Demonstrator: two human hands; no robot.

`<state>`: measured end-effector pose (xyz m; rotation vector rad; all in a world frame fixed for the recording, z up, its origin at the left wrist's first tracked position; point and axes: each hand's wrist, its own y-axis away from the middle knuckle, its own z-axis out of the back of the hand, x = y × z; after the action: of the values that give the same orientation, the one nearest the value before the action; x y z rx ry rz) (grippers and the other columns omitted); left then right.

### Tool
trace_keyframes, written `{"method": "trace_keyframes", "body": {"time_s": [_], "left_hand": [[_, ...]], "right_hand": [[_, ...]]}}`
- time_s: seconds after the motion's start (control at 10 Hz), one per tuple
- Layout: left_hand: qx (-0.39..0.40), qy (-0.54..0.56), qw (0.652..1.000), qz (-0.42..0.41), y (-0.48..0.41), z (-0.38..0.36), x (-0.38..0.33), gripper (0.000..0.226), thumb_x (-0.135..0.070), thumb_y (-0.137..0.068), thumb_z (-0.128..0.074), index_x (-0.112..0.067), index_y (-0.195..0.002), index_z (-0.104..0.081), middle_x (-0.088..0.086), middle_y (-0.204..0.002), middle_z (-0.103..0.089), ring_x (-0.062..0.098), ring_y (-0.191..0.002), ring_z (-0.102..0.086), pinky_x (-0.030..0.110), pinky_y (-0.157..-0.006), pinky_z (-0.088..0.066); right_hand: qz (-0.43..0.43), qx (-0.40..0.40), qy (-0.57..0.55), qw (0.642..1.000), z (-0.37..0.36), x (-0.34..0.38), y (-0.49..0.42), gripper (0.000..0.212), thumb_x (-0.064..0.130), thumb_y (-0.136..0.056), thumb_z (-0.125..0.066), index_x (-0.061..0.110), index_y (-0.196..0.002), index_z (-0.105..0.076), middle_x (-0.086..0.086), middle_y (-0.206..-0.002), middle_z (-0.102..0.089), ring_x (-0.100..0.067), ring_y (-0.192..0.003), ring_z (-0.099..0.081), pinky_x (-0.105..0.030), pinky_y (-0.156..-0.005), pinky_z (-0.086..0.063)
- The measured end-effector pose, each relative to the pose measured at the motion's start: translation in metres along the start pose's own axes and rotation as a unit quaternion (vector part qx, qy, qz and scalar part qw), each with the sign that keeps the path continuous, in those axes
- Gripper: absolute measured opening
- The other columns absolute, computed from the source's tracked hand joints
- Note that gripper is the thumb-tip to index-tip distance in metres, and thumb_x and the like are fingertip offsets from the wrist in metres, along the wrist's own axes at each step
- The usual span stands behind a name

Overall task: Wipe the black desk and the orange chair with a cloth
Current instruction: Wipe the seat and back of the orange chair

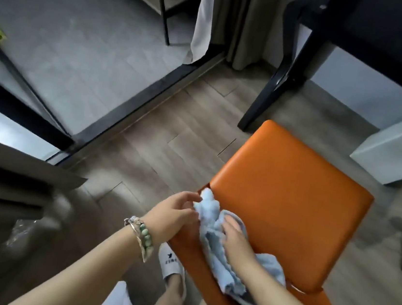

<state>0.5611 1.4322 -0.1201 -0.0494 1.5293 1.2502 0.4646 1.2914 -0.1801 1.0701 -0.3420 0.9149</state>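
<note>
Seen from above: two hands busy at one orange chair [290, 201] with smooth padded seat, standing on grey-brown wooden plank floor [171, 136]. On near left corner of seat, one light blue crumpled terry cloth [212, 219], hanging down over near edge. Laid flat upon cloth, right hand [234, 236], fingers straight, pressing it to seat. At seat's left edge, left hand [177, 210], fingers curled, seemingly pinching bunched end of cloth; blurred there, so not certain. Around left wrist, two bracelets [142, 236], one of green beads, one silvery. Beyond chair, upper right, one black bench [387, 28], well apart from cloth. Below left wrist, one white slipper [172, 263]. Right of chair, on floor, one pale grey box [392, 153].
</note>
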Motion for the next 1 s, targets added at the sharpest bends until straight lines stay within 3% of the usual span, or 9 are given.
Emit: {"method": "trace_keyframes", "body": {"time_s": [0.1,0.2,0.3,0.4,0.5,0.6,0.7,0.8,1.0], "left_hand": [[0.014,-0.001,0.999,0.052,-0.015,0.007,0.001,0.030,-0.010,-0.068,-0.047,-0.024,-0.089,-0.061,0.008,-0.086,-0.054,0.019,-0.074,-0.049,0.028,-0.065,-0.041],[-0.002,-0.012,0.997,0.074,-0.044,0.010,0.008,0.041,0.012,-0.079,-0.036,-0.017,-0.091,-0.062,0.007,-0.090,-0.055,0.022,-0.079,-0.049,0.029,-0.068,-0.042],[0.023,-0.029,0.992,0.117,-0.064,0.007,0.013,0.048,0.016,-0.079,-0.037,-0.017,-0.106,-0.060,0.015,-0.099,-0.061,0.026,-0.080,-0.052,0.032,-0.069,-0.044],[0.011,0.017,0.987,0.156,-0.076,0.002,0.016,0.044,0.019,-0.079,-0.035,-0.015,-0.096,-0.059,0.014,-0.086,-0.060,0.016,-0.063,-0.057,0.022,-0.057,-0.046],[-0.049,0.091,0.978,0.184,-0.089,-0.003,0.018,0.032,0.017,-0.080,-0.038,-0.010,-0.088,-0.054,0.011,-0.075,-0.053,0.011,-0.057,-0.052,0.017,-0.052,-0.040],[-0.069,0.092,0.977,0.179,-0.094,-0.002,0.023,0.039,0.006,-0.080,-0.048,-0.009,-0.115,-0.048,0.014,-0.105,-0.058,0.020,-0.082,-0.056,0.026,-0.069,-0.045],[-0.028,0.080,0.976,0.199,-0.099,-0.003,0.024,0.047,0.010,-0.087,-0.038,-0.011,-0.129,-0.043,0.008,-0.116,-0.055,0.018,-0.085,-0.058,0.024,-0.071,-0.049],[-0.030,-0.006,0.981,0.190,-0.110,-0.003,0.022,0.042,0.006,-0.085,-0.042,-0.013,-0.121,-0.054,0.003,-0.097,-0.060,0.011,-0.076,-0.056,0.014,-0.062,-0.047],[0.012,-0.082,0.983,0.162,-0.134,-0.011,0.020,0.026,-0.001,-0.083,-0.050,-0.011,-0.104,-0.063,0.013,-0.103,-0.063,0.022,-0.097,-0.056,0.029,-0.085,-0.044]], "right_hand": [[0.054,0.031,0.051,0.997,0.004,0.016,-0.003,0.007,0.036,-0.090,-0.057,0.033,-0.087,-0.051,0.018,-0.088,-0.047,-0.006,-0.089,-0.048,-0.013,-0.063,-0.033],[-0.005,0.017,0.082,0.996,0.001,-0.008,-0.031,0.033,0.058,-0.081,-0.057,0.031,-0.092,-0.042,0.007,-0.091,-0.055,-0.018,-0.087,-0.056,-0.026,-0.063,-0.038],[-0.159,0.093,0.085,0.979,-0.002,-0.041,-0.062,0.042,0.058,-0.082,-0.033,0.032,-0.111,-0.046,-0.002,-0.117,-0.057,-0.027,-0.105,-0.056,-0.037,-0.088,-0.043],[-0.163,0.081,0.037,0.983,-0.008,-0.027,-0.076,0.030,0.037,-0.096,-0.036,0.020,-0.083,-0.058,-0.005,-0.118,-0.059,-0.021,-0.117,-0.050,-0.034,-0.105,-0.035],[-0.071,-0.008,-0.054,0.996,-0.013,0.013,-0.083,0.034,0.030,-0.094,-0.054,0.023,-0.061,-0.052,0.000,-0.124,-0.050,-0.011,-0.122,-0.041,-0.013,-0.089,-0.023],[-0.053,0.004,-0.043,0.998,-0.017,-0.005,-0.095,0.018,0.032,-0.092,-0.055,0.017,-0.083,-0.059,0.001,-0.132,-0.048,-0.017,-0.125,-0.041,-0.019,-0.092,-0.027],[-0.199,0.014,0.004,0.980,-0.015,-0.054,-0.099,0.028,0.028,-0.093,-0.050,0.014,-0.118,-0.052,-0.010,-0.120,-0.057,-0.030,-0.111,-0.054,-0.035,-0.092,-0.044],[-0.221,0.032,0.012,0.975,-0.022,-0.065,-0.108,0.036,0.029,-0.094,-0.047,0.019,-0.129,-0.046,-0.008,-0.119,-0.059,-0.030,-0.108,-0.057,-0.036,-0.088,-0.044],[-0.096,0.018,-0.079,0.992,-0.032,-0.016,-0.159,0.034,0.049,-0.090,-0.042,0.033,-0.118,-0.054,0.003,-0.131,-0.050,-0.022,-0.125,-0.043,-0.040,-0.105,-0.034]]}}
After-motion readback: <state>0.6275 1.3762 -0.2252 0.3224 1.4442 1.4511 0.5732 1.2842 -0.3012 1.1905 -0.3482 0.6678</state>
